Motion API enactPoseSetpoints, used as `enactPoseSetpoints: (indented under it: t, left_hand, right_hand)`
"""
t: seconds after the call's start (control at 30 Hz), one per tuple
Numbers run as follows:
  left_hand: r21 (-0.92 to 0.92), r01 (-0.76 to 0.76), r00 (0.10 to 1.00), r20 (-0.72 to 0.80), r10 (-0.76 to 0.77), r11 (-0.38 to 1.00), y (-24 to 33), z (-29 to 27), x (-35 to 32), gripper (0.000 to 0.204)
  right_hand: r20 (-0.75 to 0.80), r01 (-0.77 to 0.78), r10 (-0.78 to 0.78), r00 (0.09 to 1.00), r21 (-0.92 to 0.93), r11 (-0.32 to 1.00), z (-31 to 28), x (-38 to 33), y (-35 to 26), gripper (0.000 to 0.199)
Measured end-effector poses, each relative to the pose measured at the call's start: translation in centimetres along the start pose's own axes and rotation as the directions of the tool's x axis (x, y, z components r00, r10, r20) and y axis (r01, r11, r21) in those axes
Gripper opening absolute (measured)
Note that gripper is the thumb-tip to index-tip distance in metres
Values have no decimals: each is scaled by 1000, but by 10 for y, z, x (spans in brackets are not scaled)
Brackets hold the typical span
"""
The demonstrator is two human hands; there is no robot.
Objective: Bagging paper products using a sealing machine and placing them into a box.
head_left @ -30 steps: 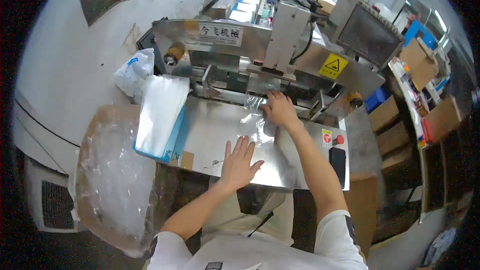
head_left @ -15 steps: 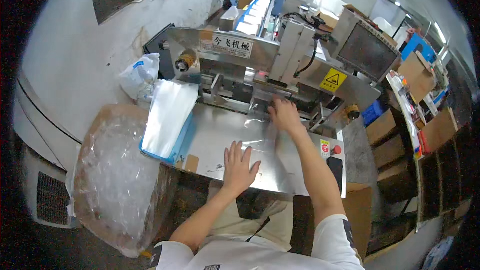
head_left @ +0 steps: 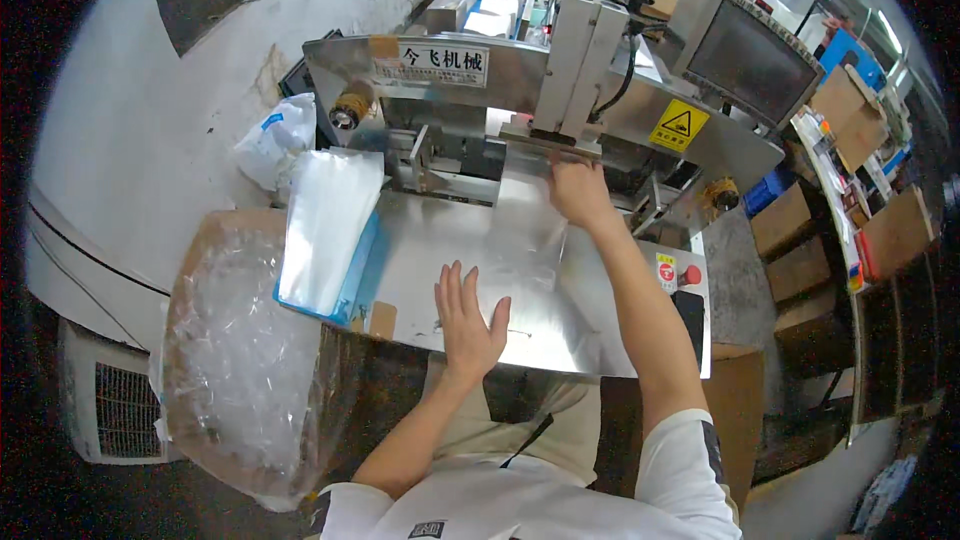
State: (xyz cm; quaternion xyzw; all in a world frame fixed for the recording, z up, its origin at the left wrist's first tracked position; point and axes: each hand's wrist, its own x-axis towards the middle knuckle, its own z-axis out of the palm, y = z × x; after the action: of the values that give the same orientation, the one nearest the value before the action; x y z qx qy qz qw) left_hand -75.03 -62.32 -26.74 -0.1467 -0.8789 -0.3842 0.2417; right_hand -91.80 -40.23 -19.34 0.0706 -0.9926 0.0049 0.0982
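Observation:
A clear plastic bag (head_left: 528, 230) lies flat on the steel worktop of a bench machine, its far end running beneath the machine's upright head (head_left: 575, 90). At the bag's far right edge, my right hand (head_left: 580, 195) has its fingers curled onto the film, the tips partly hidden near the machine's bar. My left hand (head_left: 472, 328) is open over the front of the worktop (head_left: 420, 240), fingers stretched, holding nothing; whether the palm touches the metal is unclear. Left of it, a stack of clear bags (head_left: 330, 225) rests on a blue box (head_left: 365, 275).
A large film-lined carton (head_left: 240, 370) of clear plastic stands left of the machine. At the worktop's right edge are a red button (head_left: 690, 275) and a black phone-like object (head_left: 690, 318). A monitor (head_left: 750, 60) rises behind; a cluttered shelf (head_left: 840, 200) stands farther right.
The whole view has shifted slightly. My right hand's fingers, spread before, are now curled at the bag, whose film looks flatter. My left hand stays open above the worktop's front.

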Motion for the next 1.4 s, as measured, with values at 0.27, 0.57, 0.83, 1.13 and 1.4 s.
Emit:
enactPoseSetpoints:
  t: [0.27,0.57,0.83,1.13,1.4]
  left_hand:
    - [-32,-12,998,-56,10,999,-4,1,-2,58]
    - [-47,-19,999,-36,17,999,-6,6,0,58]
    - [-411,329,944,124,-305,850,-13,25,62,68]
    - [-461,487,866,367,-340,742,-14,47,100,57]
    - [-586,758,646,735,-207,286,5,-17,50,46]
  right_hand:
    - [-310,15,185,933,545,838,2,-64,5,48]
    - [91,-174,334,938,958,228,18,-199,-26,58]
    - [111,-234,385,916,928,290,32,-176,-18,63]
    - [-75,-197,482,873,850,489,93,-108,-18,74]
    - [-319,39,388,864,813,581,-30,-204,-56,69]
